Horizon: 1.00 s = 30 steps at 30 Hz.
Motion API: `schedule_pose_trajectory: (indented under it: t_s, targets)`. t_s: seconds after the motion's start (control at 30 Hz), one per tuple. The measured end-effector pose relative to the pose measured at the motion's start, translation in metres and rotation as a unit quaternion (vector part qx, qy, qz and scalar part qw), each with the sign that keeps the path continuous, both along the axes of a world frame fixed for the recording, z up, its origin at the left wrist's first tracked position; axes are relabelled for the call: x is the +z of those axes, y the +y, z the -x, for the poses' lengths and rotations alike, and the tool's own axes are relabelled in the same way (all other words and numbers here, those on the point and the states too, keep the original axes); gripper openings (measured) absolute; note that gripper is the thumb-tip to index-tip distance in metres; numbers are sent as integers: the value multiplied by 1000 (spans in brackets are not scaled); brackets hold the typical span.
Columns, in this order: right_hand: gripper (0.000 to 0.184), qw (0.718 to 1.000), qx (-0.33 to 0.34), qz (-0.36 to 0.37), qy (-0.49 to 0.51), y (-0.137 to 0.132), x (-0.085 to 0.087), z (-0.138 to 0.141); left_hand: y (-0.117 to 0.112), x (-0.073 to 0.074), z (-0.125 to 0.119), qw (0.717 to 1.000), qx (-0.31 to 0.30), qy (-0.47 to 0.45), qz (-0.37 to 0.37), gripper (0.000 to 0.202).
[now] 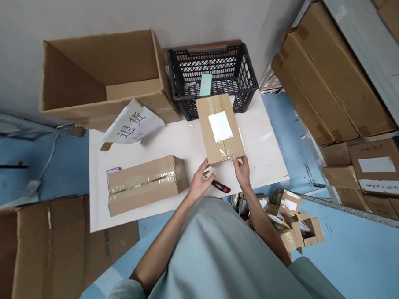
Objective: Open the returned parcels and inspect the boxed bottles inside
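Note:
A small taped cardboard box [206, 120] with a white label on top lies at the middle of the table, its far end close to a black plastic crate. My right hand [243, 172] grips its near right corner, thumb on top and the other fingers partly hidden below the edge. At the near left corner is my left hand [201, 182], thumb and fingers apart, a fingertip at or touching the box. Close to the left thumb, a black and red box cutter [221, 186] rests near the table's front edge.
A long taped carton [141, 185] lies on the white table [262, 157], a phone [113, 170] behind it. Behind are a large open carton [118, 104] with a paper sign and the black crate [184, 97] holding a mint-green box [206, 84]. Shelved cartons [335, 73] stand right; opened boxes [292, 229] lie below.

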State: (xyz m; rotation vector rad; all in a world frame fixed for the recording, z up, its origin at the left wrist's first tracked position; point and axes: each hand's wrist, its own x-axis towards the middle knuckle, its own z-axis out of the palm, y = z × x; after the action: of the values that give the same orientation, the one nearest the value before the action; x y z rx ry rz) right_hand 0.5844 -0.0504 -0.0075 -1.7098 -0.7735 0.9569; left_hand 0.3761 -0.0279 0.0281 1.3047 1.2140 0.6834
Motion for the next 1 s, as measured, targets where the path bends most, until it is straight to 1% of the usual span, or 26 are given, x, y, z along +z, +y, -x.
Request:
schedule_pose_trajectory:
  t_s: [0.03,0.1,0.13,0.17,0.2,0.23,0.3,0.37,0.43,0.5,0.53,0.6,0.63,0.73,0.8,0.87,0.9,0.97,1.0]
  targets:
    - [80,1000,2,17,-7,-4,-11,9,1,1,9,1000,-3,-3,5,78]
    - [95,996,18,74,-36,-16,-36,26,-1,4,31,1000,1,-4,8,76]
    - [101,991,41,109,-60,-24,-48,35,-3,6,45,1000,12,1,6,76]
    - [102,983,77,142,-92,-32,-59,44,-7,7,61,999,31,11,0,74]
    - [99,969,122,172,-130,-39,-69,52,-10,8,79,998,56,24,-7,72]
    - [92,950,172,195,-171,-45,-77,61,-14,9,100,996,83,41,-16,70]
    - [72,906,262,217,-252,-54,-86,76,-19,11,146,985,142,86,-46,64]
    - [54,872,314,221,-303,-56,-88,88,-23,13,197,962,197,159,-100,58]
    - [43,860,330,221,-322,-53,-85,99,-25,12,246,930,240,236,-147,51]
    - [39,859,331,221,-323,-48,-78,110,-28,10,290,906,270,280,-165,49]
    - [39,857,334,220,-325,-44,-73,115,-29,7,308,903,278,286,-162,49]
    - [42,864,331,202,-319,-37,-60,126,-33,2,336,912,279,267,-138,51]
    - [44,877,320,184,-308,-32,-51,132,-34,-1,346,922,272,248,-120,51]
    - [48,930,259,98,-243,-17,-19,153,-36,-8,364,948,241,192,-82,48]
    - [51,949,232,54,-205,-7,7,170,-36,-11,371,956,226,171,-76,47]
    - [50,952,233,34,-193,2,32,191,-34,-14,376,961,219,151,-74,46]
    - [48,949,245,27,-197,7,44,203,-33,-15,379,964,215,140,-71,46]
    - [44,931,294,10,-218,15,65,231,-30,-19,386,970,204,118,-64,44]
    - [43,915,331,1,-231,19,75,246,-28,-21,389,973,197,107,-59,44]
